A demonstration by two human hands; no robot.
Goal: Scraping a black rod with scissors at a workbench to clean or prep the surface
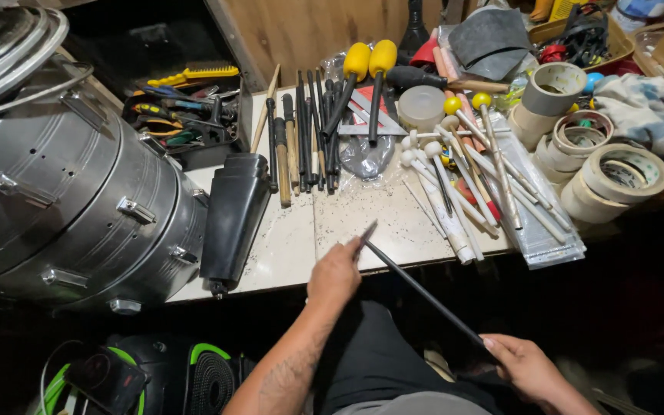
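At the far left a large shiny metal drum shell with bolted lugs point(71, 207) lies on its side, its end against the pale, speckled desk point(286, 246). Just beside it a black cowbell-shaped block point(234, 214) rests on the desk edge, and behind that a tray of coloured hand tools point(186, 107) sits in shadow.

Further right a row of dark and wooden drumsticks point(301, 138) lies side by side, sorted and untouched, with two yellow-headed mallets point(369, 65) crossing their tips.

The left hand point(335, 275) hovers at the desk's near edge, its grip pinched together on the top end of a long thin black stick point(424, 296). The stick slants down and to the right, off the desk and over the person's lap, where the right hand point(528, 367) closes its grip around the lower end. So this one stick is out of the rows and held at both ends, while every other stick lies on the desk.

To the right a fan of white ball-tipped mallets point(463, 184) spreads over a clear plastic sleeve point(551, 238), and rolls of pale masking tape point(616, 177) stack at the far right.
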